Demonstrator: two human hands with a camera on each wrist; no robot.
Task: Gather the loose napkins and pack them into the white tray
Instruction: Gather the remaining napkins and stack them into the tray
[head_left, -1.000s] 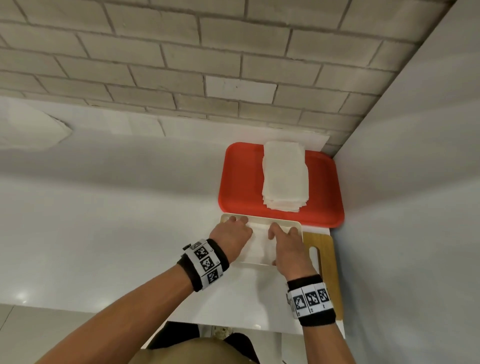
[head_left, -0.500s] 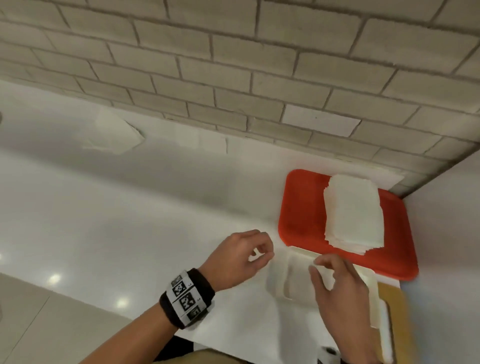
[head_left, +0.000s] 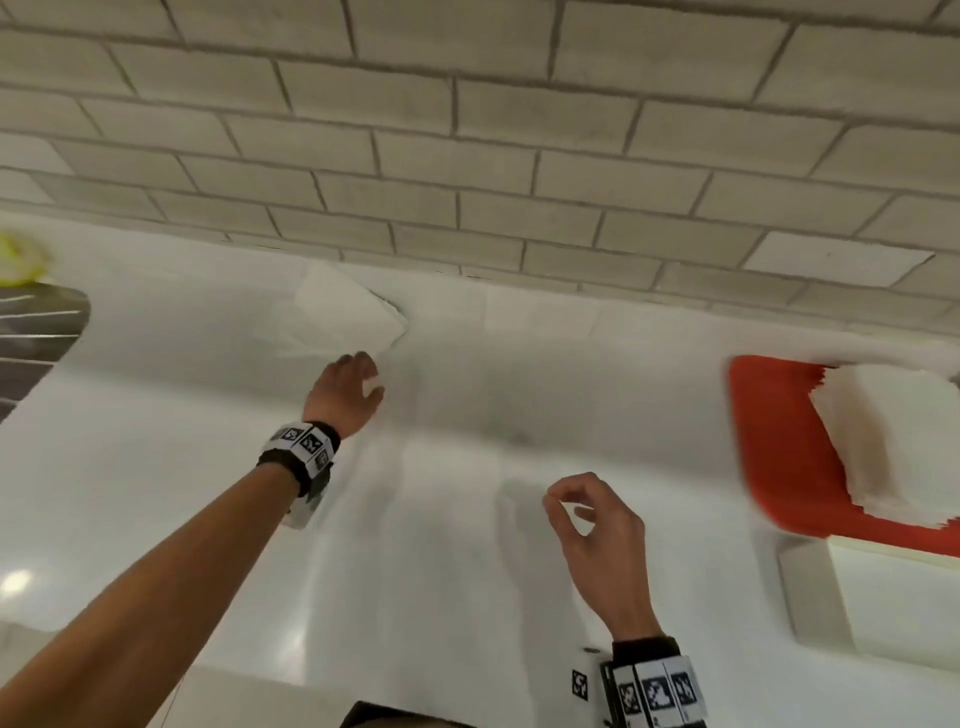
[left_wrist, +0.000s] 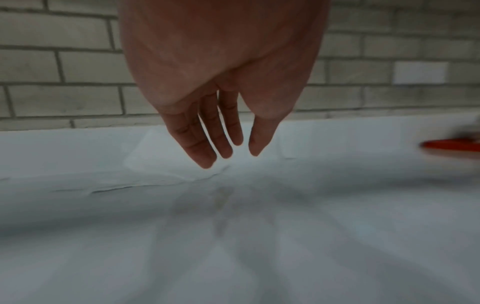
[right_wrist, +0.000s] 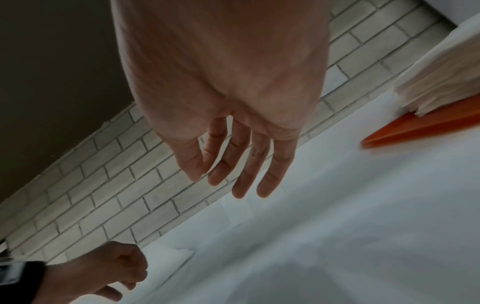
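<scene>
A loose white napkin (head_left: 348, 312) lies crumpled on the white table near the brick wall. My left hand (head_left: 371, 374) reaches out just short of its near corner, fingers straight and holding nothing; in the left wrist view the left hand (left_wrist: 233, 156) hovers over the napkin (left_wrist: 155, 164). My right hand (head_left: 566, 506) floats mid-table, loosely curled and empty; the right wrist view shows the right hand (right_wrist: 228, 185) with relaxed fingers. The white tray (head_left: 810, 597) sits at the right edge, partly cut off. A flat pale sheet (head_left: 540, 312) lies by the wall.
A red tray (head_left: 769, 447) behind the white tray carries a tall stack of napkins (head_left: 893, 441). At the far left are a yellow object (head_left: 18, 260) and a dark surface (head_left: 36, 332). The brick wall (head_left: 467, 156) bounds the table's far side.
Both hands have left the white tray. The left hand has travelled far left toward the loose napkin, the right hand has lifted to mid-table, and the head view has swung left.
</scene>
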